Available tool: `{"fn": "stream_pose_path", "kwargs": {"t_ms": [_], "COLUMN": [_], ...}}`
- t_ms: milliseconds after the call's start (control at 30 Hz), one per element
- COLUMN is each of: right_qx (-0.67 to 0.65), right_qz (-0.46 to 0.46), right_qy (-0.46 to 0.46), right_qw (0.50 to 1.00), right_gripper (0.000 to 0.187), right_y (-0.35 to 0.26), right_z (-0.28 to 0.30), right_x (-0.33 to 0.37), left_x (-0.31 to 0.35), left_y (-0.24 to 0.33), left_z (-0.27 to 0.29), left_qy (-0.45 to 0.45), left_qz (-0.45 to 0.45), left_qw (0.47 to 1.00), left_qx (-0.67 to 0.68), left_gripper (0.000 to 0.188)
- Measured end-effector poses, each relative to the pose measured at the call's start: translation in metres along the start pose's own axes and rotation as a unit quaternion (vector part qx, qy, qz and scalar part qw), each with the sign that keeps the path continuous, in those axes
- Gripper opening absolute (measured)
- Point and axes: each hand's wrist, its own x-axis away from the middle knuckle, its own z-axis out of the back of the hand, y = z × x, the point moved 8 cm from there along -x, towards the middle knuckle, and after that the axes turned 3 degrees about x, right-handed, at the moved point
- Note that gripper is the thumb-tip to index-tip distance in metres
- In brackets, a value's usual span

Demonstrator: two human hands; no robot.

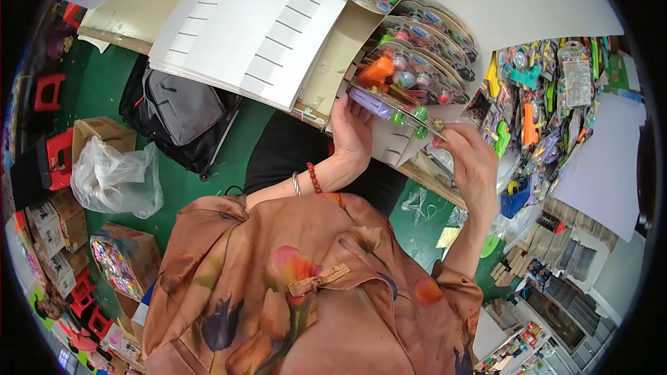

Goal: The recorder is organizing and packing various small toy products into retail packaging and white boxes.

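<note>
Both hands are at a toy blister pack (373,104) with a purple piece and green balls, held at the near side of an open carton. My left hand (352,132) is closed around its left end, fingertips beside the purple piece. At the right end, the fingers of my right hand (471,156) pinch the pack's edge. Behind it, several more blister packs (424,55) stand in a row in the carton (462,101), one showing an orange toy piece (376,72). The undersides of my fingers are partly hidden.
A stack of white slotted cardboard sheets (243,28) lies on the table at left. Heaped packaged toys (542,97) fill the right side, with a blue bin (515,201) below. A grey-black backpack (182,107), a clear plastic bag (114,177) and cardboard boxes (125,253) stand on the green floor.
</note>
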Motion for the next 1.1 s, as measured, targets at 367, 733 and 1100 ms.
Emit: {"fn": "stream_pose_path", "kwargs": {"t_ms": [367, 733, 1100], "right_qx": [0.029, 0.025, 0.073], "right_qz": [0.034, 0.026, -0.073], "right_qy": [-0.008, -0.005, 0.026], "right_qw": [0.999, 0.999, 0.994], "right_gripper": [0.033, 0.031, 0.034], "right_y": [-0.004, -0.004, 0.004], "right_z": [-0.006, -0.006, -0.010], "right_x": [0.003, 0.000, -0.028], "left_x": [-0.003, -0.002, -0.005], "left_y": [0.007, 0.008, 0.001], "left_z": [-0.010, -0.004, 0.003], "left_qy": [-0.038, -0.044, -0.033], "left_qz": [0.006, -0.013, -0.056], "left_qw": [0.999, 0.999, 0.998], "left_qx": [0.025, 0.011, -0.003], "left_gripper": [0.041, 0.045, 0.048]}}
